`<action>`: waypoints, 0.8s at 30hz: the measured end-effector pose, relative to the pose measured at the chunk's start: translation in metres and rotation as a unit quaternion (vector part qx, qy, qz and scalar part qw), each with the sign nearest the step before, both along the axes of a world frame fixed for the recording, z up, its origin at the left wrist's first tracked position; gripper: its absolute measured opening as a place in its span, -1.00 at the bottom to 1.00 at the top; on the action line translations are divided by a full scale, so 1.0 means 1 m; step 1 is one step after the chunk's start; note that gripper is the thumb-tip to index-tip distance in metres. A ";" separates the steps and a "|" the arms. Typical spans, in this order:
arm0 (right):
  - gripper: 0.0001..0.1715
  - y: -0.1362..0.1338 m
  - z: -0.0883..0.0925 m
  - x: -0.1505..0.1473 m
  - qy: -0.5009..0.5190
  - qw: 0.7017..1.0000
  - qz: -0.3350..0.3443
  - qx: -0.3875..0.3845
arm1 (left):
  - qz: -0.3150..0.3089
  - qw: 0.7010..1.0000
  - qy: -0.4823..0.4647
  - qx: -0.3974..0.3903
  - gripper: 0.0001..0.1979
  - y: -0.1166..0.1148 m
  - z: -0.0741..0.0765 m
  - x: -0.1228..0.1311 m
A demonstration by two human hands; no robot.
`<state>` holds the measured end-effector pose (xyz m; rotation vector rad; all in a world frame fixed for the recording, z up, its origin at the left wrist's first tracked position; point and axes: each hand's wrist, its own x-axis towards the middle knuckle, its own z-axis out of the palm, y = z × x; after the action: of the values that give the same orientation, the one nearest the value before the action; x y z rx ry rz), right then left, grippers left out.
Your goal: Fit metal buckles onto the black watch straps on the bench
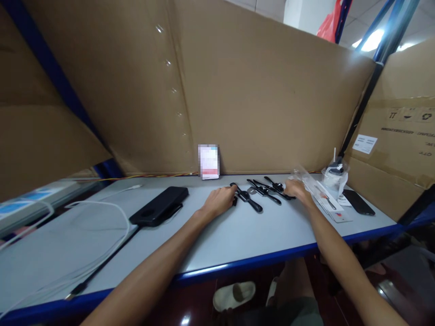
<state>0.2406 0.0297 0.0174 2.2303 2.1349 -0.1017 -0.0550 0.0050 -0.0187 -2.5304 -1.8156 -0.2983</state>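
Several black handled tools lie in a row on the grey table near the cardboard back wall. My left hand rests on the table with its fingers curled at the head of the leftmost black tool. My right hand lies at the right end of the row, fingers closed against the rightmost tool; whether it grips the tool is unclear. Clear plastic bags sit just behind and to the right of that hand.
A black power bank with white cables lies at the left. A small white card leans on the cardboard wall. A packaged item, flat packets and a black phone are at the right. The table's blue front edge is close.
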 end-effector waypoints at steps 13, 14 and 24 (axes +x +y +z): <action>-0.82 0.015 -0.010 0.011 0.120 0.991 0.011 -0.058 | -0.045 0.986 -0.154 -0.052 -0.73 0.018 -0.010 -0.005; -0.81 0.014 -0.010 0.011 0.112 0.992 0.014 -0.057 | -0.046 0.981 -0.180 -0.059 -0.76 0.021 -0.012 -0.006; -0.70 0.015 -0.010 0.010 0.056 0.997 0.025 -0.044 | -0.022 0.899 -0.369 -0.233 -0.83 0.025 -0.011 -0.008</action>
<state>0.2507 0.0447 0.0078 2.1706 2.1917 -0.3182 -0.0630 0.0302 -0.0300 -3.0536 -2.2853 -1.0744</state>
